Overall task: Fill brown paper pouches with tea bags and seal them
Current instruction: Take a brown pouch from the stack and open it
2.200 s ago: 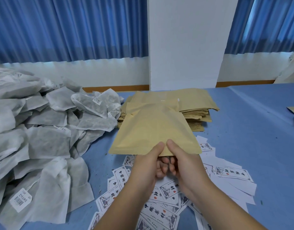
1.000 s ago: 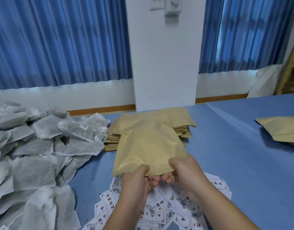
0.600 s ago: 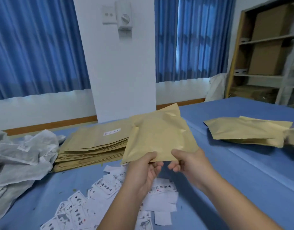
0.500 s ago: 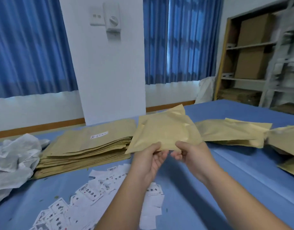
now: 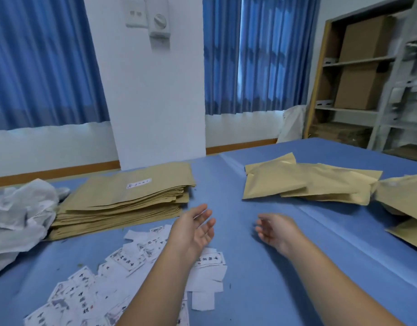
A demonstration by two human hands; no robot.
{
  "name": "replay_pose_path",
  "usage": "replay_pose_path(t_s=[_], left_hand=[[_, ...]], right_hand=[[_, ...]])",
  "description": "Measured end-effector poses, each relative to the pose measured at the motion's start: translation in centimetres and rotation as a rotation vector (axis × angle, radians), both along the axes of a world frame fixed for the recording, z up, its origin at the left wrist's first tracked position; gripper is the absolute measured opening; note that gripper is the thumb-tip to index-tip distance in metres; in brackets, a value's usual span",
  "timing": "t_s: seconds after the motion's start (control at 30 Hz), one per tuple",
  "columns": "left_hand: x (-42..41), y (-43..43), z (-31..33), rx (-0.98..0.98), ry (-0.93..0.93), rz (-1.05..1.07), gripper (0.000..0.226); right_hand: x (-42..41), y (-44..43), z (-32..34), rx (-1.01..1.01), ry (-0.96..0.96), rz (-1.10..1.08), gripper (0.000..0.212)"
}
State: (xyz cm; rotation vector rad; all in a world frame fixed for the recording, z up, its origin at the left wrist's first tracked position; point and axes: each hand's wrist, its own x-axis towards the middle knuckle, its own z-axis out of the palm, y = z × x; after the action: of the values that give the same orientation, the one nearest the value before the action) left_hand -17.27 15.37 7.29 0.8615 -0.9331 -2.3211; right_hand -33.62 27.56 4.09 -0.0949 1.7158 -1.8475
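A filled brown paper pouch [image 5: 271, 180] lies on the blue table at the right, on top of several other filled pouches [image 5: 334, 184]. My left hand [image 5: 193, 231] hovers above the table with fingers spread and holds nothing. My right hand [image 5: 275, 229] is beside it, fingers relaxed, also empty. Both hands are apart from the pouch, nearer to me. A stack of flat empty pouches [image 5: 122, 198] sits at the left centre. White tea bags [image 5: 19, 215] are heaped at the far left.
Small printed paper labels [image 5: 122, 262] are scattered on the blue table [image 5: 261, 267] under my left forearm. More pouches [image 5: 405, 203] lie at the right edge. A white pillar, blue curtains and a shelf with cardboard boxes [image 5: 363, 62] stand behind.
Both hands held the filled pouch before; it now lies on the pile at the right and both hands are empty and drawn back. The view has swung right.
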Motion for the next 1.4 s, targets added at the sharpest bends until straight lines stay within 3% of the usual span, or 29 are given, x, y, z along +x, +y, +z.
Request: replay_pose_path(t_s=[0.13,0.23,0.37,0.43,0.57,0.73,0.83,0.93,1.03,1.1,1.23,1.33,1.4], left_hand=[[5.4,-3.9,0.0,-0.016,0.009,0.111,0.011],[9.9,-6.8,0.2,-0.179,-0.061,0.212,0.007],[15.4,-10.5,-1.4,-0.735,-0.492,0.374,0.017],[17.7,-11.5,-3.2,-0.912,-0.688,0.394,0.021],[19.9,-12.4,-7.2,-1.078,-0.855,0.315,0.023],[19.4,-13.8,-7.8,-1.139,-0.872,0.260,0.023],[19.2,-14.2,-8.1,-1.171,-0.922,0.242,0.020],[19.2,-14.4,-8.2,-1.163,-0.923,0.249,0.018],[19.2,-14.5,-8.2,-1.161,-0.904,0.244,0.019],[19.2,-14.5,-8.2,-1.169,-0.911,0.233,0.019],[19.2,-14.2,-7.8,-1.218,-0.939,0.203,0.021],[19.4,-13.7,-7.2,-1.290,-0.962,0.220,0.024],[19.3,-13.1,-6.5,-1.334,-0.882,0.289,0.025]], right_hand=[[4.8,-4.8,1.4,-0.046,0.030,0.183,0.008],[8.4,-8.3,2.7,-0.094,0.057,0.319,0.003],[12.6,-11.9,3.9,-0.061,0.173,0.509,0.007],[14.0,-13.3,4.1,-0.015,0.258,0.563,0.006],[15.3,-16.9,4.3,0.256,0.743,0.573,0.012],[14.7,-22.1,5.9,0.572,1.373,0.606,0.056],[13.6,-24.7,6.8,0.669,1.546,0.616,0.074],[12.7,-26.0,6.3,0.876,1.499,0.683,0.084],[12.7,-25.9,4.5,1.081,1.461,0.758,0.067],[13.0,-25.4,3.2,1.126,1.547,0.705,0.053],[13.6,-24.5,2.8,1.081,1.918,0.499,0.038],[14.4,-24.0,3.6,1.029,1.926,0.564,0.034],[15.6,-23.9,4.6,0.956,1.891,0.612,0.030]])
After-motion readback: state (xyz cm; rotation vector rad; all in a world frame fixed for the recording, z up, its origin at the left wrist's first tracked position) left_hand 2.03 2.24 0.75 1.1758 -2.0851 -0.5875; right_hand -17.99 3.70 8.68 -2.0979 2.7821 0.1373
